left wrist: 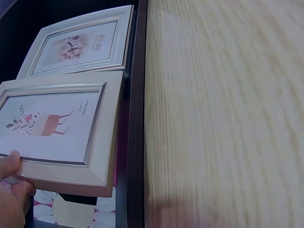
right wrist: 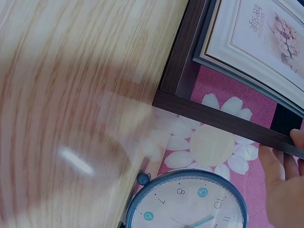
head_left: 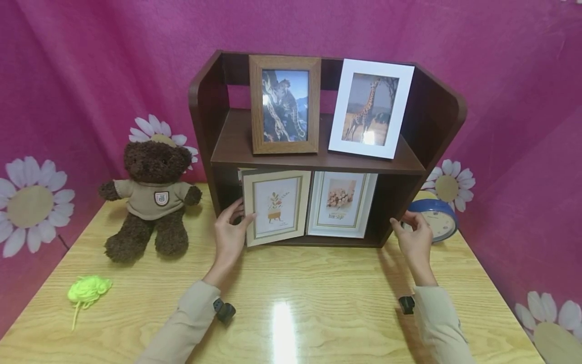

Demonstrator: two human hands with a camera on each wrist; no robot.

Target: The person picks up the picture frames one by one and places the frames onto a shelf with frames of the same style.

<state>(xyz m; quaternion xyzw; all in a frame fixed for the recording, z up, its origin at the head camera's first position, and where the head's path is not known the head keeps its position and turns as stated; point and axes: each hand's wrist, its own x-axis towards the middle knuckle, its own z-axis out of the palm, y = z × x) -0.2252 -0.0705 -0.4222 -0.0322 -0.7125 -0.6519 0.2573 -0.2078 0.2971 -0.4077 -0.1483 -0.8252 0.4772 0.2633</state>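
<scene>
My left hand [head_left: 230,230] pinches the left edge of a cream picture frame [head_left: 300,222] with a plant print, thumb on its front and fingers behind. This frame stands slightly turned in the lower compartment of a dark brown shelf [head_left: 318,164]. Beside it leans a white picture frame [head_left: 369,222] with a flower print, partly overlapped by the cream one in the left wrist view. At the shelf's right side panel [right wrist: 228,122], my right hand [head_left: 415,237] grips the front edge between thumb and fingers. A blue round clock [head_left: 438,220] stands just behind that hand.
On the upper shelf stand a wooden frame [head_left: 256,146] with a leopard picture and a white frame [head_left: 336,136] with a giraffe. A brown teddy bear [head_left: 154,202] sits left of the shelf; bright green yarn [head_left: 88,290] lies on the wooden table [head_left: 336,293] near it.
</scene>
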